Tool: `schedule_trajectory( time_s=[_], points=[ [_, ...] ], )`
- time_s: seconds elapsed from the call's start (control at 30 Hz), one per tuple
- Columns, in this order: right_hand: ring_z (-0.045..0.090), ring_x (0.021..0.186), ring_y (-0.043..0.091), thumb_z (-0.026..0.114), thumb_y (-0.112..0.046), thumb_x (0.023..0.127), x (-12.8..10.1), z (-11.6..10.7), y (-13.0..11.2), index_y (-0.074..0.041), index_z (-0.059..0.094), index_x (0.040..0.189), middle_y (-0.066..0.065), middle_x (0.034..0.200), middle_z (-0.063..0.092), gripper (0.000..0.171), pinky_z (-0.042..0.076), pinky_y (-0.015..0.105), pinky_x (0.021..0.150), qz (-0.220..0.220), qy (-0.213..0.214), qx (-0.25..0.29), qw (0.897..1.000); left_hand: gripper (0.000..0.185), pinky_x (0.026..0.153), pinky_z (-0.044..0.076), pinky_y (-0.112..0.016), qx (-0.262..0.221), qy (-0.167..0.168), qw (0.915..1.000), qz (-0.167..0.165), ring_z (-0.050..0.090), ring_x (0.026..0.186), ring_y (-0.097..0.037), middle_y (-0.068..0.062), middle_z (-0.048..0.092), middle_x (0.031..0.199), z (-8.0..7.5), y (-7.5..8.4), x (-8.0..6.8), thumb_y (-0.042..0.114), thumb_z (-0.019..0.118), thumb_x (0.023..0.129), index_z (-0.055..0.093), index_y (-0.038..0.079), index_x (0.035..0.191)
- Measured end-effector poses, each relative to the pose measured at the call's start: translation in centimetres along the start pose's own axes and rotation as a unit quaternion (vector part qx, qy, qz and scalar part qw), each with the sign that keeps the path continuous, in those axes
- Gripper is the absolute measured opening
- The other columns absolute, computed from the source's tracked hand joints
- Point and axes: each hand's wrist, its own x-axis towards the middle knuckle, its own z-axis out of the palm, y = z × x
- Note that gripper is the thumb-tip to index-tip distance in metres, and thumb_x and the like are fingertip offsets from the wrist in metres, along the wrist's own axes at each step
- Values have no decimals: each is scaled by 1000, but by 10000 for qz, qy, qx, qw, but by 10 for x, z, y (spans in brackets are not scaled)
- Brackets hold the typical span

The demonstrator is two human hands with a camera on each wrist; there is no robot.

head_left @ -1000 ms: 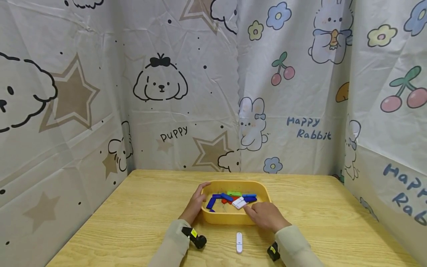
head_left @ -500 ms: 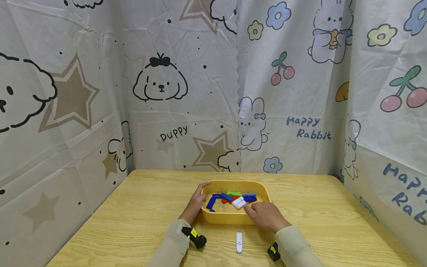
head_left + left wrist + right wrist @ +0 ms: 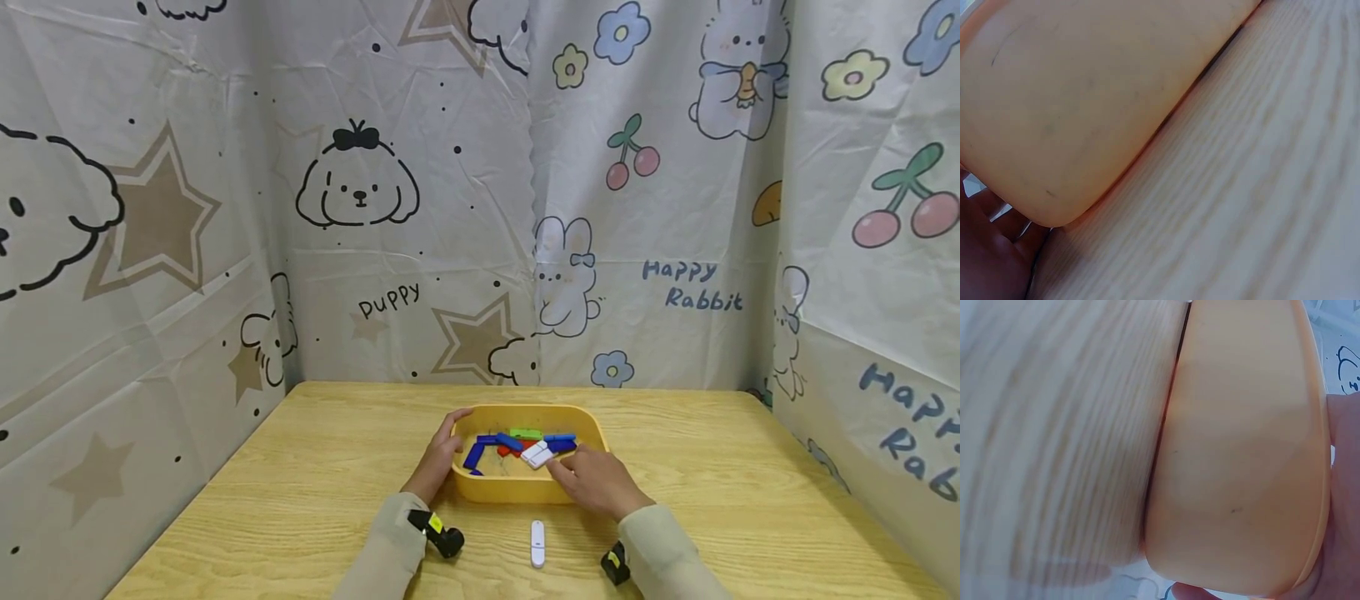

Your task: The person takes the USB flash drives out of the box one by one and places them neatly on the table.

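My right hand (image 3: 596,483) reaches over the near rim of the shallow yellow plastic tray (image 3: 480,487), its fingers loosely curled, their tips right at the small white plastic sticks (image 3: 536,454), which lie just ahead, slanting up to the right. I cannot tell if I pinch one yet. My left hand (image 3: 438,454) grips the tray's left wall. Both wrist views show only tray wall and wooden desk (image 3: 300,483).

The printed backdrop (image 3: 480,192) behind the counter's far edge reads "puppy" (image 3: 389,299) under the dog drawing and "Happy Rabbit" (image 3: 692,285) beside the rabbit; the right-hand panel seems to repeat "Happy Rabbit" (image 3: 911,417), cut off.
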Motion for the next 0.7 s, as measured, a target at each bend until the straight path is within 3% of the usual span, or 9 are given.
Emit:
schedule_trajectory(
  time_s=[0.17,0.27,0.53,0.7],
  points=[
    [42,64,16,50,-37,97,2,1,1,-17,61,60,0,64,46,44,32,32,59,77,119,192,9997,59,108,22,-56,118,-75,9999,-33,28,137,-37,-17,33,151,0,22,-15,-2,35,84,39,7,143],
    [41,64,17,52,-31,95,2,0,1,-15,62,61,2,69,47,39,32,32,59,180,223,415,9987,59,108,23,-54,137,-90,9999,-24,28,138,-37,-18,33,151,0,22,-15,-2,35,85,39,6,143],
    [45,71,17,62,-15,86,4,-4,4,-10,72,75,0,75,53,16,37,32,65,258,439,1257,9908,61,107,22,-56,28,-14,10000,44,27,138,-36,-14,33,152,-1,-13,8,-1,36,84,40,12,143],
    [50,66,16,73,-17,83,5,-7,6,-11,71,80,0,76,60,7,41,30,59,438,518,2060,9762,61,108,21,-56,73,65,9999,64,28,138,-34,-12,34,151,-1,-18,10,2,37,83,42,15,142]
  ],
)
